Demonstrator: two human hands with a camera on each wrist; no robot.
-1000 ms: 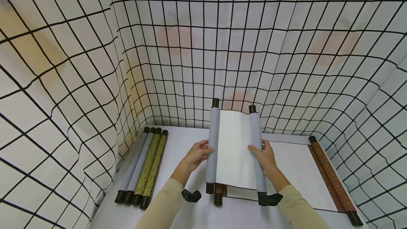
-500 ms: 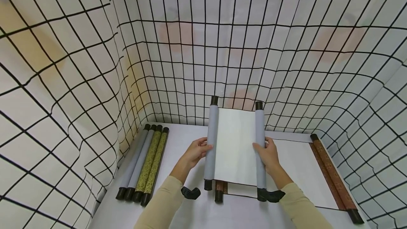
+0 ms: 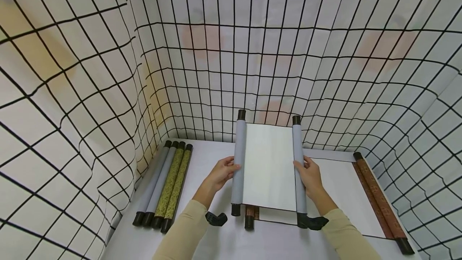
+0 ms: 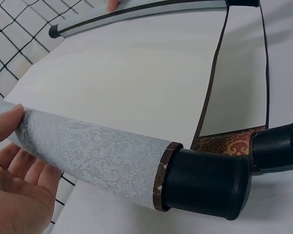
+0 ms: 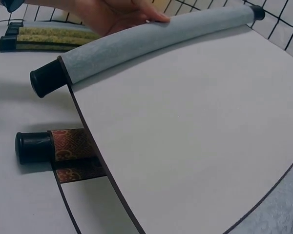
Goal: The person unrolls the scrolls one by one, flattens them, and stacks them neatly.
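Between both hands hangs a grey-blue hanging scroll (image 3: 268, 167), partly unrolled, with a blank white sheet and black end knobs. My left hand (image 3: 221, 173) grips its left roll (image 4: 93, 146), thumb on top and fingers beneath in the left wrist view. My right hand (image 3: 309, 173) grips the right roll, thumb on the near face. Held above the table, this scroll overlaps a second, red-brown scroll (image 3: 379, 200) that lies unrolled. The second scroll's left roll is mostly hidden; its black knob (image 4: 278, 146) and patterned cloth show.
At the left of the table lie several rolled scrolls, grey-blue ones (image 3: 153, 183) beside yellow-green ones (image 3: 173, 183). A white wall behind black grid mesh (image 3: 231, 55) encloses the table (image 3: 213, 240) at the back and sides.
My right hand has moved right with its roll, so the rolls stand farther apart and more white sheet shows. My left hand has stayed nearly in place.
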